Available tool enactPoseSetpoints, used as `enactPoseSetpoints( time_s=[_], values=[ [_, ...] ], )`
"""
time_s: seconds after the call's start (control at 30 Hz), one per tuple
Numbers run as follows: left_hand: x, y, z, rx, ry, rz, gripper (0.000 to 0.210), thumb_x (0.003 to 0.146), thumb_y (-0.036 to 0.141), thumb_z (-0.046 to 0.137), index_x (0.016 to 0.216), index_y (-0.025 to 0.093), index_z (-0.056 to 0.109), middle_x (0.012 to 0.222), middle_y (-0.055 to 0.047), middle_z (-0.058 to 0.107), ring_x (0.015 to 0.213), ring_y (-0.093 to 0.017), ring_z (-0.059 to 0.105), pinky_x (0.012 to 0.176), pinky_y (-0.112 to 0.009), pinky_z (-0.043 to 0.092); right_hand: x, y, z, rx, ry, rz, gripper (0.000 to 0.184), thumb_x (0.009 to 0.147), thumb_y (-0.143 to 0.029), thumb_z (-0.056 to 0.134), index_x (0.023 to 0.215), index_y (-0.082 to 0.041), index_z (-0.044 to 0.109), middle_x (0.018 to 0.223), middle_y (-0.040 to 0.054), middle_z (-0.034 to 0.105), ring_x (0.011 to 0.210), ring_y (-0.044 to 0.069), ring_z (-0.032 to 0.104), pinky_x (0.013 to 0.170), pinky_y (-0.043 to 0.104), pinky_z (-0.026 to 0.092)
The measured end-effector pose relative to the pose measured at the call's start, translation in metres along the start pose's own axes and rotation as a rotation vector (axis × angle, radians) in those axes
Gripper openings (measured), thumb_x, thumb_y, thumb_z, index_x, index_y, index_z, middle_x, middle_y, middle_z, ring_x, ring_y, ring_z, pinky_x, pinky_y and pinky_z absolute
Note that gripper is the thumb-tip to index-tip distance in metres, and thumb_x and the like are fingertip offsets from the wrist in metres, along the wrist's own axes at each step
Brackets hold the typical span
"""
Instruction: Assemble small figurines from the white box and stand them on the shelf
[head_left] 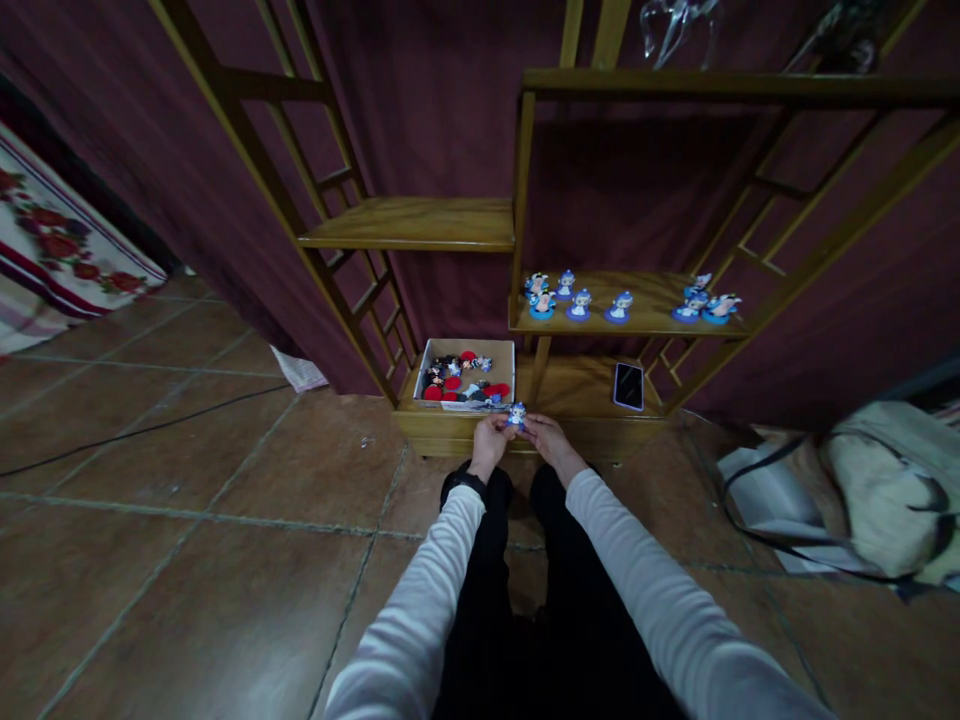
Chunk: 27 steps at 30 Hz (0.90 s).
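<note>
Over on the left, a dark cable (pixel 150 429) is running across the tiled floor (pixel 262 560), well apart from the person's legs, so a trip is seeming unlikely to me. Closer in, an open box (pixel 502 364) is sitting on the low board (pixel 574 390) of the wooden stand, its near wall lying close to the front edge; a bump from a wrist could be nudging it over. Inside, small figures (pixel 454 368) and red pieces (pixel 452 384) are lying jumbled, and careless pulling might be snagging them together.

By the box's right front corner, the left hand (pixel 489 440) and the right hand (pixel 549 438) are pinching a blue-and-white figurine (pixel 516 416) between them. The grip is closing on it at the fingertips only, one hand to each side, so uneven pressure could be sending it to the hard tiles. Whether it is touching the box, I cannot tell.

Farther right, the shelf (pixel 656 294) above is carrying more figurines (pixel 579 305), the ones at both ends crowding together; a brushing knuckle could be toppling several. Below, a phone (pixel 628 386) is lying flat, where a falling figurine might be striking its screen.
</note>
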<state>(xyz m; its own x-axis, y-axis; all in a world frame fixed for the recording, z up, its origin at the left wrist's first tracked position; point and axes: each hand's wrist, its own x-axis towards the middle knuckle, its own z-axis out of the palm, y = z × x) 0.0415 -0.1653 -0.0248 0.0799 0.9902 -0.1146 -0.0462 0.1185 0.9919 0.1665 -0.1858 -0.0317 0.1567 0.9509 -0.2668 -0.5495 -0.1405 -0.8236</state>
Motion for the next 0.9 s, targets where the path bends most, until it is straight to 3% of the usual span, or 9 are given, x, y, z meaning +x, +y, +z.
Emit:
enactPoseSetpoints(
  time_s=[0.17,0.3,0.9],
  values=[
    [-0.005,0.008,-0.001,-0.129,-0.051,-0.039,0.02,0.064,0.023,0.07,0.079,0.012,0.063,0.062,0.0,0.063,0.053,-0.01,0.058,0.057,-0.024,0.049,-0.001,0.0,0.0,0.018,-0.018,-0.017,0.023,0.055,-0.029,0.077,0.068,-0.017,0.063,0.07,0.0016,0.066,0.066,0.013,0.063,0.073,0.03,0.052],
    [-0.007,0.011,-0.004,-0.184,-0.021,-0.083,0.017,0.069,0.028,0.065,0.075,0.013,0.062,0.066,-0.001,0.063,0.056,-0.01,0.058,0.057,-0.024,0.049,-0.003,-0.001,0.002,0.023,-0.021,0.005,0.023,0.054,-0.027,0.077,0.069,-0.017,0.063,0.072,0.0018,0.068,0.069,0.015,0.064,0.072,0.031,0.052],
    [-0.005,0.008,-0.009,-0.22,0.003,-0.115,0.023,0.058,0.029,0.073,0.066,0.011,0.062,0.058,-0.002,0.061,0.05,-0.008,0.054,0.051,-0.022,0.044,-0.006,-0.001,0.003,-0.02,-0.08,0.03,0.027,0.053,-0.029,0.079,0.072,-0.017,0.064,0.075,0.0011,0.068,0.07,0.013,0.064,0.075,0.031,0.051]
  ],
)
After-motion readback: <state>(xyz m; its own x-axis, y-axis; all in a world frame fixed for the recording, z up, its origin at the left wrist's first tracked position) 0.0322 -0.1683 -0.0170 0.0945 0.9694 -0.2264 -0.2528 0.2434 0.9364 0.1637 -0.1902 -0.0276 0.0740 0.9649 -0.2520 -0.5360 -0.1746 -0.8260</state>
